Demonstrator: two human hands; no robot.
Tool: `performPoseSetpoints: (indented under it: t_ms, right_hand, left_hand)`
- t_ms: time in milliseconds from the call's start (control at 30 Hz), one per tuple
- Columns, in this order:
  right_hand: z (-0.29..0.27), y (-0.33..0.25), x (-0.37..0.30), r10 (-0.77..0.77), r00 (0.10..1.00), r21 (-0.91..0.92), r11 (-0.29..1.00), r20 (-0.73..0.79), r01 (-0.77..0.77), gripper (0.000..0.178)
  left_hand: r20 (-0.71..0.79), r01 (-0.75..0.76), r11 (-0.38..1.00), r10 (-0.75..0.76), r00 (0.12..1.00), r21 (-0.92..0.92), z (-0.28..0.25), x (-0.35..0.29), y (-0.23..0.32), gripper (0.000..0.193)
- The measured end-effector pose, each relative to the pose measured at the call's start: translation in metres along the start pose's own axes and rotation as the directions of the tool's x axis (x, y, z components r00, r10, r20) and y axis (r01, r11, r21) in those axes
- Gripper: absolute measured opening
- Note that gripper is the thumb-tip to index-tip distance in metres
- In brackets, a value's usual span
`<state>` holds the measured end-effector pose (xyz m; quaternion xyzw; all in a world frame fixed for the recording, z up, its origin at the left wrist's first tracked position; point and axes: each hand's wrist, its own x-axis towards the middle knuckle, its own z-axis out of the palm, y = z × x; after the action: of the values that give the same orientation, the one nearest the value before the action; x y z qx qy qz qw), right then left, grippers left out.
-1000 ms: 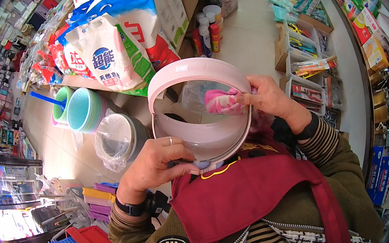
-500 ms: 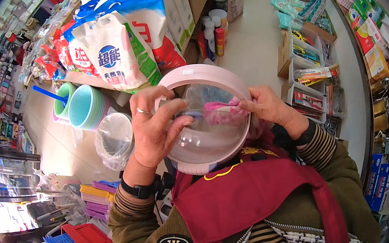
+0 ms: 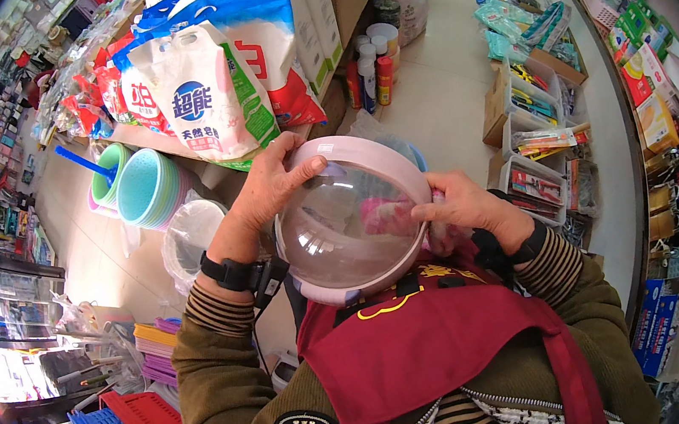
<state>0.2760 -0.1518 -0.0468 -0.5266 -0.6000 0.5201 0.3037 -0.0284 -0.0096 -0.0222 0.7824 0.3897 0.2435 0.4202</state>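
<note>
A: Head feed, quick: hands?
B: I'm seeing the left hand [image 3: 269,185] gripping the pale pink rim [image 3: 375,158] at the clear dome's [image 3: 322,240] eleven o'clock, thumb lying over it, fingers curling behind.
A: Right hand?
B: The right hand [image 3: 476,209] is closing round the rim at three o'clock, with a pink cloth [image 3: 385,216] bunching there, mostly showing through the clear wall. How much cloth it's pinching, I can't tell.
A: Dome's place?
B: It's sitting mid-view, the red apron [image 3: 418,356] lying toward six o'clock; I can't tell whether they're touching.
A: Why that hold?
B: I'm guessing both sides are getting gripped to stop it tipping.
A: Surroundings?
B: Pails [image 3: 146,186] are nesting at ten o'clock, probably saving floor; trays [image 3: 533,105] are keeping small goods sorted at two.
</note>
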Motion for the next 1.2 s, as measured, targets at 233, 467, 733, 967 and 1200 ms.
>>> performPoseSetpoints:
  t_ms: [233,467,733,967,1200]
  right_hand:
    - [-0.015,0.011,0.027,0.029,0.999,0.014,0.999,-0.025,-0.029,0.040]
    - [-0.044,-0.022,0.044,0.013,1.000,0.017,1.000,-0.024,-0.013,0.037]
    - [-0.058,-0.009,0.043,-0.093,0.863,-0.021,0.995,-0.496,0.094,0.048]
    - [-0.067,-0.058,0.013,-0.366,0.828,-0.131,0.930,-0.425,0.344,0.029]
    - [0.011,-0.096,0.025,-0.771,0.632,-0.710,0.404,0.075,0.577,0.025]
  left_hand:
    - [0.235,0.005,0.998,0.010,0.972,-0.063,-0.023,0.012,0.010,0.068]
    - [0.389,0.152,0.966,-0.061,0.919,-0.208,-0.039,0.015,0.052,0.071]
    - [0.255,0.220,0.870,-0.114,0.960,-0.442,-0.015,-0.011,0.043,0.050]
    - [0.105,0.234,0.753,-0.216,0.971,-0.615,0.003,-0.026,0.025,0.043]
    - [0.121,0.181,0.739,-0.134,0.984,-0.649,0.020,-0.030,0.028,0.035]
